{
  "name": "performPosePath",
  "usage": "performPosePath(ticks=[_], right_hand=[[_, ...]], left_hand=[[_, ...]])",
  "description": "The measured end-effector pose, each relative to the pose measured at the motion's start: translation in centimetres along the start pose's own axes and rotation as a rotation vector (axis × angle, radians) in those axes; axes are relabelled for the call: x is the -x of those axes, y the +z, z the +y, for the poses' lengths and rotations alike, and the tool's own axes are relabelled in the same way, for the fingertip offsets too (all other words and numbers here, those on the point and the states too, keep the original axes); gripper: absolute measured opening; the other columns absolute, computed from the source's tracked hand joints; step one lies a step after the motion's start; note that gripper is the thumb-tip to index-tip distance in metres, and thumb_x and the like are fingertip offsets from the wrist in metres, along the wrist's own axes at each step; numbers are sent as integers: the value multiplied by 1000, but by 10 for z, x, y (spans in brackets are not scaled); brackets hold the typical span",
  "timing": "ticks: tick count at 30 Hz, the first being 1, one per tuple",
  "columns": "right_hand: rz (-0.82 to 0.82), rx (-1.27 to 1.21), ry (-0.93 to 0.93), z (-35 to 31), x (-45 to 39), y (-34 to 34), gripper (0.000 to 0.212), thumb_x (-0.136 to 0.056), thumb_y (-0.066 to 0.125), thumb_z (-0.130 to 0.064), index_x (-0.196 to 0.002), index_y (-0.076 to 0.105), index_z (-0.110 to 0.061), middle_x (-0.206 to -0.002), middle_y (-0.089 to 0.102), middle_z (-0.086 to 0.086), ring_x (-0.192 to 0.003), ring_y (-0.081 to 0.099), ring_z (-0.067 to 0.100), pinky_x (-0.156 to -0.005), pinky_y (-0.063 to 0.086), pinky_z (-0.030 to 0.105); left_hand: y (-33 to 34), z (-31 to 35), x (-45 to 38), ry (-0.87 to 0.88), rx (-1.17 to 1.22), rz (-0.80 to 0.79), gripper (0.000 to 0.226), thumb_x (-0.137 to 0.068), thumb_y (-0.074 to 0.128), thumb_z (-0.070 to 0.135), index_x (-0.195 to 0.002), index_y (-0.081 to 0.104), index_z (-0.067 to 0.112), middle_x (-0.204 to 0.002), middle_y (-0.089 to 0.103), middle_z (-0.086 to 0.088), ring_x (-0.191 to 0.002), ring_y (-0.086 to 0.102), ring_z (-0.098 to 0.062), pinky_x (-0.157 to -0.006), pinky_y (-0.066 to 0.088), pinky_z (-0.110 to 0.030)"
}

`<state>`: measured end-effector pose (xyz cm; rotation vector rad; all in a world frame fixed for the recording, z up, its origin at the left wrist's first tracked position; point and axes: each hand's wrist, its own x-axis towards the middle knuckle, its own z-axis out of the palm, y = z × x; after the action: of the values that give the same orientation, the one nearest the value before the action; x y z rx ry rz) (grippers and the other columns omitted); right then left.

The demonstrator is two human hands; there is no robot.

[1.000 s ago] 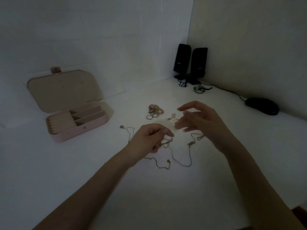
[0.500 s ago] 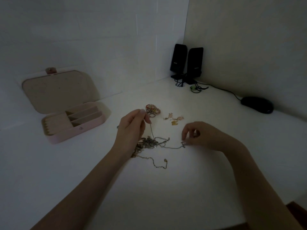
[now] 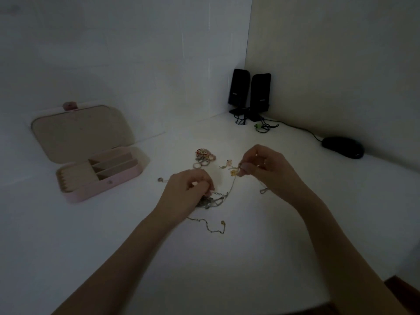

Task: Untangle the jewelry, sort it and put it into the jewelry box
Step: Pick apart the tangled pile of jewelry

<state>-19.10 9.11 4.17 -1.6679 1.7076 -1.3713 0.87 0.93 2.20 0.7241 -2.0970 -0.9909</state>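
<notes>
A pink jewelry box (image 3: 106, 183) lay open at the left of the white table (image 3: 227, 269), its lid tilted back and its beige compartments showing. A tangle of silver chains (image 3: 210, 201) sat mid-table, one thin chain (image 3: 231, 186) rising rightward. A gold chain (image 3: 208, 226) trailed nearer. Farther off lay a cluster of rings (image 3: 203, 156) and small gold pieces (image 3: 229, 168).

Jewelry box (image 3: 100, 176) left of chains (image 3: 211, 201) — speakers (image 3: 250, 94) behind.
</notes>
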Motion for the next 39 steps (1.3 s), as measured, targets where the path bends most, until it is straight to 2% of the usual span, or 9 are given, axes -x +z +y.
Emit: performPosePath(ticks=[4,7,10,12,17,24,29,35,39], right_hand=[[-44,-168,-53,-22,-3,4,14,-82,65,3,-82,62,-10,-78,67,6,-73,63,14,-69,50,23],[-65,-228,-78,-39,-9,0,14,-83,64,5,-85,62,-9,-76,66,9,-61,61,10,-57,47,20],[11,-265,-78,-49,-15,-12,13,-83,65,2,-89,61,-8,-79,67,10,-59,61,13,-50,44,21],[131,-243,-61,-44,-18,-24,13,-83,66,0,-89,60,-10,-78,66,8,-58,62,15,-49,45,23],[499,-246,42,-3,-21,-68,17,-85,65,1,-83,57,-15,-70,61,2,-50,59,8,-46,45,19],[542,-38,230,72,-14,-111,14,-85,66,-6,-80,65,-18,-75,65,2,-53,61,4,-58,51,18],[569,215,314,120,-15,-118,5,-84,67,-8,-85,67,-13,-82,66,0,-71,58,10,-63,42,16],[513,434,382,151,-27,-126,3,-83,66,-14,-81,66,-16,-88,66,3,-83,60,17,-73,46,28],[458,631,409,155,-37,-132,7,-87,62,-22,-86,66,-17,-97,60,8,-94,56,26,-82,49,41]], left_hand=[[6,1,-4,-32,145,-84,38,-70,54,30,-107,57,21,-107,61,22,-107,52,6,-93,37,-20],[18,19,-9,-78,394,-241,46,-85,56,39,-122,52,14,-118,64,7,-113,57,-3,-98,42,-21],[31,39,-15,-72,462,-308,31,-101,36,26,-111,56,6,-91,67,-3,-85,67,-9,-84,49,-17],[38,44,-19,-71,475,-269,31,-102,33,19,-93,61,9,-61,53,6,-56,54,-7,-73,51,-21],[53,34,-15,-170,396,-230,36,-101,36,18,-80,64,13,-47,34,9,-39,30,-5,-40,29,-16],[78,30,-19,-236,144,-222,35,-100,40,19,-78,67,17,-47,38,4,-34,31,-3,-39,26,-17],[88,27,-31,-120,-306,-278,38,-100,39,25,-71,62,21,-58,50,5,-48,44,-2,-48,31,-13],[112,24,-34,78,-719,-150,31,-100,33,27,-109,59,15,-102,65,-5,-90,61,-23,-80,47,-35],[116,20,-35,96,-932,-178,34,-101,28,29,-125,50,22,-109,61,-2,-94,61,-21,-79,50,-33]])
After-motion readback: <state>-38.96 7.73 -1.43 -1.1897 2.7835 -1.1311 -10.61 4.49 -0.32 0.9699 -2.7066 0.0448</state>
